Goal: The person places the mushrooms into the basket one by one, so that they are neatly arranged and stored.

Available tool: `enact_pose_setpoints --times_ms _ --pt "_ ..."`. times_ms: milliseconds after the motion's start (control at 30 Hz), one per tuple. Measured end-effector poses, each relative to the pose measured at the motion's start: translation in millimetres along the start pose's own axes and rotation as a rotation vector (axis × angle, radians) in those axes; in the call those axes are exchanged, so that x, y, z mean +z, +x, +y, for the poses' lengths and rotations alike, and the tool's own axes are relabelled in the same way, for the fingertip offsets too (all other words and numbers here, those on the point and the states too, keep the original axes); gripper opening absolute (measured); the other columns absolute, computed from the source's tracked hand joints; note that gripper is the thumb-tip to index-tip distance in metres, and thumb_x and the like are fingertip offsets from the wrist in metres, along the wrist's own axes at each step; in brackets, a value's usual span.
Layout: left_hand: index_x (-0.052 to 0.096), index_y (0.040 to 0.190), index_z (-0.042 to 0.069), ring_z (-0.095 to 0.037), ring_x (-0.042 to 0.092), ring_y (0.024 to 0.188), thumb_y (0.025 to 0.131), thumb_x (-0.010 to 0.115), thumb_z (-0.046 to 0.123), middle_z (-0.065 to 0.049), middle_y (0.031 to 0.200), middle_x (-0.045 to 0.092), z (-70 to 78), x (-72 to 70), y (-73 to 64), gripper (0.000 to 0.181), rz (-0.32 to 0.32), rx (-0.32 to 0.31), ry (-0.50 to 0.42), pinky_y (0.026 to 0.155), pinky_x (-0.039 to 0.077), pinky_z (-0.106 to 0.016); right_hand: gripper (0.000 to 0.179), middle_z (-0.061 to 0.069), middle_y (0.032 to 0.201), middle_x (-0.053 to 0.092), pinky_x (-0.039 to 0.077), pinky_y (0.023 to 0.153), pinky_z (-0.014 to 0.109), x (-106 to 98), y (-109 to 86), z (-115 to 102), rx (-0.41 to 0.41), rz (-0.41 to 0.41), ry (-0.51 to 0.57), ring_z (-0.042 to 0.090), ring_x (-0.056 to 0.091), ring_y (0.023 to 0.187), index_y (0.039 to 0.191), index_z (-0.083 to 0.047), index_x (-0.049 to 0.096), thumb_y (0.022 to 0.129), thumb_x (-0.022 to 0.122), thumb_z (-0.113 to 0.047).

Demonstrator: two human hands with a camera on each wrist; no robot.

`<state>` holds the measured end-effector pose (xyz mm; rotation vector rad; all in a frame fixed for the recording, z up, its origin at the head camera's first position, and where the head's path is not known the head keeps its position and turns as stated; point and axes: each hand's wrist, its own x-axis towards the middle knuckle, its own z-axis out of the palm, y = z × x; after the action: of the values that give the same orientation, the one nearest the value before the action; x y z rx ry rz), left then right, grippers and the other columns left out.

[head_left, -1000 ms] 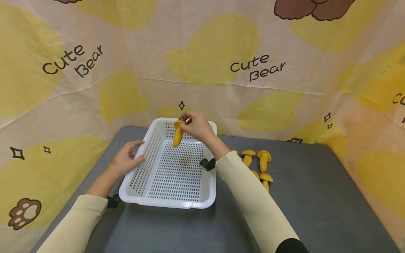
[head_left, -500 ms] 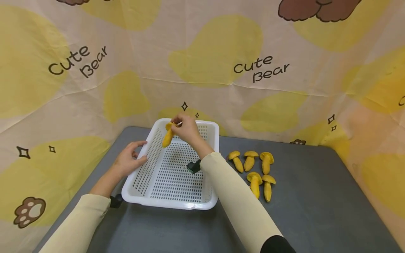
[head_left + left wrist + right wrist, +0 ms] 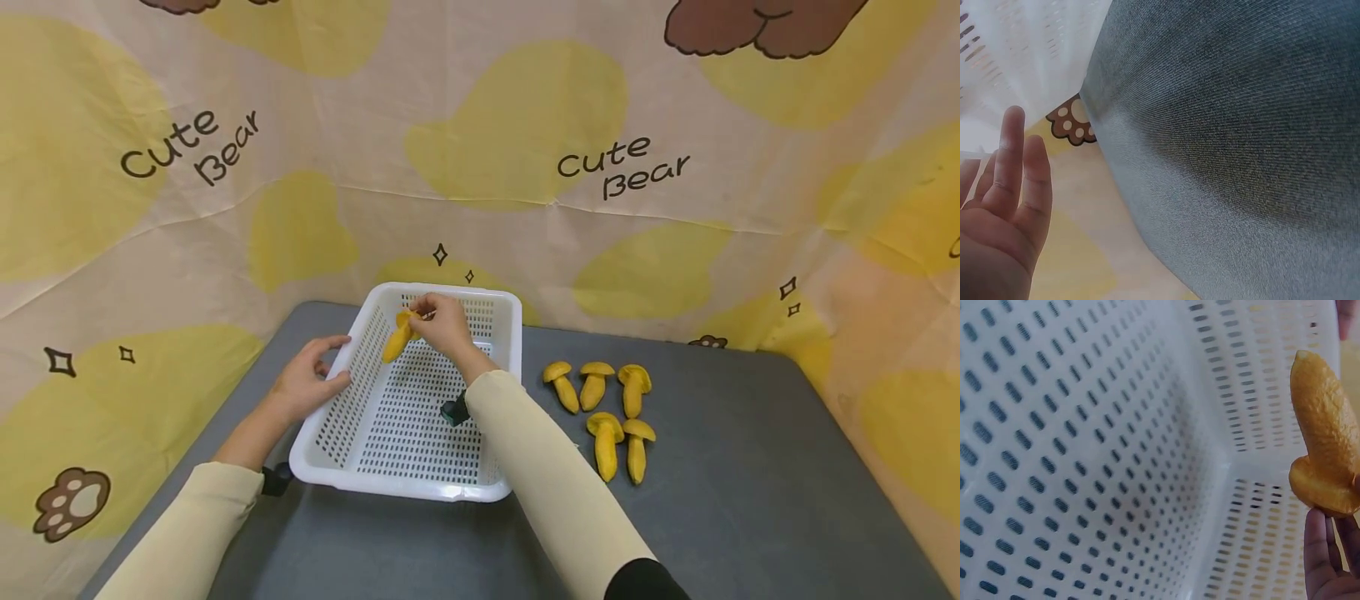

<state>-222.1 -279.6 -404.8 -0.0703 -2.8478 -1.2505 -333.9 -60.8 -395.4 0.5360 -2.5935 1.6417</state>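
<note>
My right hand (image 3: 444,327) pinches a yellow mushroom (image 3: 397,340) by its cap. The mushroom's stem slants down and left, inside the upper left part of a white perforated plastic basket (image 3: 408,492). In the right wrist view, the mushroom (image 3: 1322,415) appears close up at the right, with fingertips (image 3: 1316,540) against its cap and the basket's slotted floor beside it. At the basket's left rim, my left hand (image 3: 303,379) rests its thumb and index finger. The left wrist view shows other fingers of that hand (image 3: 1007,206) extended beside the basket's outer wall.
Several yellow mushrooms (image 3: 605,443) lie in two rows on the grey table (image 3: 735,467), right of the basket. A patterned cloth (image 3: 487,125) with "Cute Bear" lettering hangs behind the table and along its sides.
With the mushroom in its fingers, my right hand has moved left and then lower into the basket. The mushrooms on the table have come into fuller view. My left hand stays at the rim.
</note>
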Motion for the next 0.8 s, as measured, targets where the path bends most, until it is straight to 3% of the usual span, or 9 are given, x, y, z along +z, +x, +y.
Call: enact_pose_setpoints --times_ms 167,433,800 --pt "0.037 0.146 0.006 -0.021 0.066 0.077 0.087 0.059 0.010 -0.020 0.138 0.038 -2.3 0.4 1.7 0.063 -0.002 0.025 -0.046 0.055 0.058 -0.031 0.013 0.007 0.102 0.064 0.057 0.068 0.020 5.1 0.3 9.4 0.039 -0.055 -0.006 0.016 0.061 0.087 0.101 -0.010 0.066 0.088 0.065 -0.009" --pt "0.037 0.146 0.008 -0.021 0.065 0.073 0.087 0.059 0.012 -0.019 0.127 0.043 -3.2 2.4 2.2 0.062 0.003 0.006 -0.032 0.054 0.058 -0.031 0.012 0.005 0.102 0.063 0.056 0.073 0.019 9.3 -2.2 13.2 0.075 -0.103 -0.078 0.016 0.060 0.092 0.101 -0.010 0.065 0.089 0.064 -0.008" --pt "0.038 0.145 0.009 -0.020 0.064 0.068 0.088 0.059 0.013 -0.018 0.121 0.044 -1.4 1.8 -0.3 0.061 0.000 0.001 -0.022 0.054 0.058 -0.031 0.013 0.003 0.103 0.063 0.055 0.077 0.021 11.5 -2.4 18.3 0.123 -0.110 -0.138 0.014 0.059 0.090 0.103 -0.011 0.065 0.090 0.064 -0.010"
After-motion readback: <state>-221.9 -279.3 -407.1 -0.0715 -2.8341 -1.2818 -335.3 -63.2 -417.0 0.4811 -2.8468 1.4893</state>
